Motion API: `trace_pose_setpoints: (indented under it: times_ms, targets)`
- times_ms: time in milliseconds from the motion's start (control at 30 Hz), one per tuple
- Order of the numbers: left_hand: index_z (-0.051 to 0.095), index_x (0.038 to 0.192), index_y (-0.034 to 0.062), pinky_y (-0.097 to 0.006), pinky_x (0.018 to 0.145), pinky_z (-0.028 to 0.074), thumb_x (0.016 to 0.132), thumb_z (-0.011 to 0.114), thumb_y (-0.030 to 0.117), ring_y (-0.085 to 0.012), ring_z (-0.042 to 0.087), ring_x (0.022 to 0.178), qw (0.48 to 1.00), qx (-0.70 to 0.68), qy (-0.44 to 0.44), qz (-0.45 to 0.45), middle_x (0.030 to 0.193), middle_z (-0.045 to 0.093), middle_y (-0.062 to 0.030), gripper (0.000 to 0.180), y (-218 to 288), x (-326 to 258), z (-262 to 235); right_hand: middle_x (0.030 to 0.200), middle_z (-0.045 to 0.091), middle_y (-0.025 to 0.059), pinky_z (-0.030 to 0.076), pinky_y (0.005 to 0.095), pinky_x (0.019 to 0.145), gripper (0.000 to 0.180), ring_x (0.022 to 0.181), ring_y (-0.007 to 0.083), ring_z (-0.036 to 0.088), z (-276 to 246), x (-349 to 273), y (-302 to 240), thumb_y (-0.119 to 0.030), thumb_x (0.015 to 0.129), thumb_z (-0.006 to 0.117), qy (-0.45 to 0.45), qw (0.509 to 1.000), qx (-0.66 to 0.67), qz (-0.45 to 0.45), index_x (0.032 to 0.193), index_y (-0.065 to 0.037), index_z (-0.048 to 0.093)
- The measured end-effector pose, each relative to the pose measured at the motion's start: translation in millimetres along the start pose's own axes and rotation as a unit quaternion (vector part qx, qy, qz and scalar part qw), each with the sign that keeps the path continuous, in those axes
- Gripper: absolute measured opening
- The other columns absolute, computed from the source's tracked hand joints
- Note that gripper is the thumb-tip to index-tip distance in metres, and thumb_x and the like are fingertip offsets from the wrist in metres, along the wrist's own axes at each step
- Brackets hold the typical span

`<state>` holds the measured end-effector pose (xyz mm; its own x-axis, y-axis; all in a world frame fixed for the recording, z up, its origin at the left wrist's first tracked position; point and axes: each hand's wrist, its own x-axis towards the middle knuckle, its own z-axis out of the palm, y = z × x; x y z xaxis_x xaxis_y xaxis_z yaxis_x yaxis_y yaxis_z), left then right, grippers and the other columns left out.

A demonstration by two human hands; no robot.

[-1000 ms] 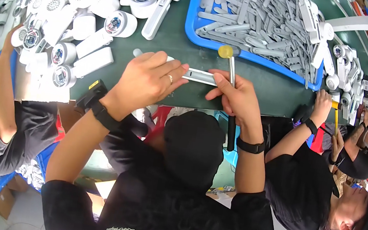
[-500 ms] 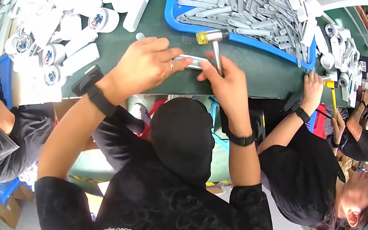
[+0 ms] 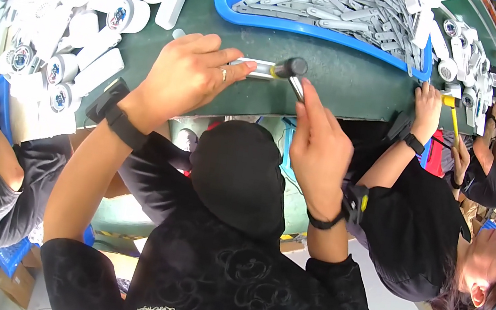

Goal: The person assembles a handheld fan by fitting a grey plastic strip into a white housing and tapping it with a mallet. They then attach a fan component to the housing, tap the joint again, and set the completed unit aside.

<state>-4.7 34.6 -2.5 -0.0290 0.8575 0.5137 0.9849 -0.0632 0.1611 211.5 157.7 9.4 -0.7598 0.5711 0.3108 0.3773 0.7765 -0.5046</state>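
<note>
My left hand pins a slim white plastic piece against the green tabletop, fingers closed on its left part. The grip hides that end. In my right hand is a small mallet with a metal shaft, a dark face and a yellow face. The mallet's yellow face is down on the right end of the white piece, or just over it; I cannot tell whether they touch.
A blue tray of long grey pieces lies beyond my hands. White round-headed units crowd the left. At the right, a co-worker's hand rests on the table edge near a yellow hammer.
My right hand has shifted its hold down the shaft and away from the white piece. The mallet head has turned and come down onto or close over the piece. My left hand keeps its hold.
</note>
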Motion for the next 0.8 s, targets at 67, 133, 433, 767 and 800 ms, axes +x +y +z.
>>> trace_pose_setpoints:
  times_ms: [67, 133, 433, 767, 800]
  targets:
    - [0.081, 0.098, 0.0168, -0.031, 0.061, 0.051, 0.082, 0.08, 0.018, -0.0142, 0.055, 0.072, 1.0, 0.003, -0.002, 0.0, 0.094, 0.073, 0.0083, 0.016, 0, -1, 0, 0.075, 0.064, 0.013, 0.048, 0.0414, 0.055, 0.034, 0.06, 0.0321, 0.062, -17, 1, -11, -0.01, 0.099, 0.065, 0.035, 0.998, 0.046, 0.031, 0.132, -0.011, 0.067]
    - [0.081, 0.098, 0.0167, -0.031, 0.061, 0.051, 0.083, 0.08, 0.018, -0.0141, 0.055, 0.072, 1.0, 0.005, -0.005, 0.001, 0.094, 0.073, 0.0083, 0.016, 0, -3, 0, 0.074, 0.063, 0.0125, 0.049, 0.042, 0.056, 0.033, 0.06, 0.0323, 0.063, -4, -4, -8, -0.01, 0.098, 0.066, 0.084, 0.992, 0.087, 0.02, 0.13, -0.011, 0.068]
    - [0.081, 0.101, 0.0152, -0.032, 0.067, 0.053, 0.077, 0.084, 0.022, -0.0163, 0.057, 0.077, 0.999, -0.019, -0.002, -0.04, 0.1, 0.076, 0.0067, 0.025, -1, -3, -6, 0.074, 0.065, 0.0138, 0.05, 0.0446, 0.055, 0.036, 0.061, 0.0345, 0.065, 0, -6, -8, -0.015, 0.099, 0.065, -0.018, 0.997, -0.069, 0.028, 0.135, -0.012, 0.064]
    - [0.082, 0.097, 0.0136, -0.033, 0.079, 0.053, 0.067, 0.09, 0.026, -0.0192, 0.056, 0.085, 0.985, -0.01, -0.017, -0.173, 0.085, 0.074, 0.0053, 0.034, 0, -19, -12, 0.085, 0.071, 0.0152, 0.053, 0.0409, 0.062, 0.032, 0.069, 0.0325, 0.068, -5, 4, -42, -0.016, 0.102, 0.063, 0.001, 1.0, -0.022, 0.021, 0.133, -0.012, 0.068]
    - [0.082, 0.097, 0.0136, -0.033, 0.079, 0.053, 0.067, 0.09, 0.026, -0.0192, 0.056, 0.085, 0.985, -0.012, -0.016, -0.173, 0.085, 0.074, 0.0053, 0.034, 0, -18, -11, 0.083, 0.07, 0.0144, 0.053, 0.0405, 0.061, 0.032, 0.068, 0.0317, 0.068, -1, 4, -42, -0.016, 0.101, 0.064, 0.044, 0.999, 0.0, -0.01, 0.132, -0.012, 0.068]
